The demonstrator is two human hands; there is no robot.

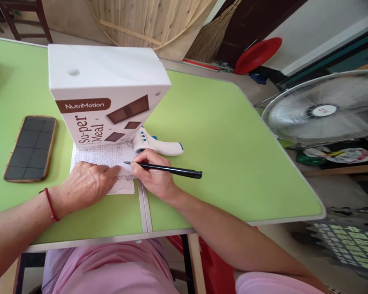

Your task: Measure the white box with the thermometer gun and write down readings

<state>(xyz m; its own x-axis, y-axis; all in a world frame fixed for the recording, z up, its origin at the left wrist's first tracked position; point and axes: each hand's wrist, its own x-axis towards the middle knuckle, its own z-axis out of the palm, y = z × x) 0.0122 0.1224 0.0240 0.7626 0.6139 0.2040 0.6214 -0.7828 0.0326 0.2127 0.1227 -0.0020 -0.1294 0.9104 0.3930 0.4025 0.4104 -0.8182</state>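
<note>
My right hand [155, 173] grips a black pen [174, 169], its tip on or just over a sheet of paper [127, 185] covered in rows of small handwriting. Lying flat on the paper's left part, my left hand [90, 181] has its fingers stretched toward the pen tip. Behind the paper stands a tall white box [110, 94] with brown print reading "NutriMotion Super Meal". It covers the paper's far edge. A white and blue infrared thermometer [159, 145] lies beside the box, just beyond my right hand.
A phone in a brown case [30, 149] lies left on the green folding table [221, 163], whose metal seam runs near my right hand. To the right, off the table, are a large fan [325, 110] and a red basin [257, 55]. A broom [213, 38] leans behind.
</note>
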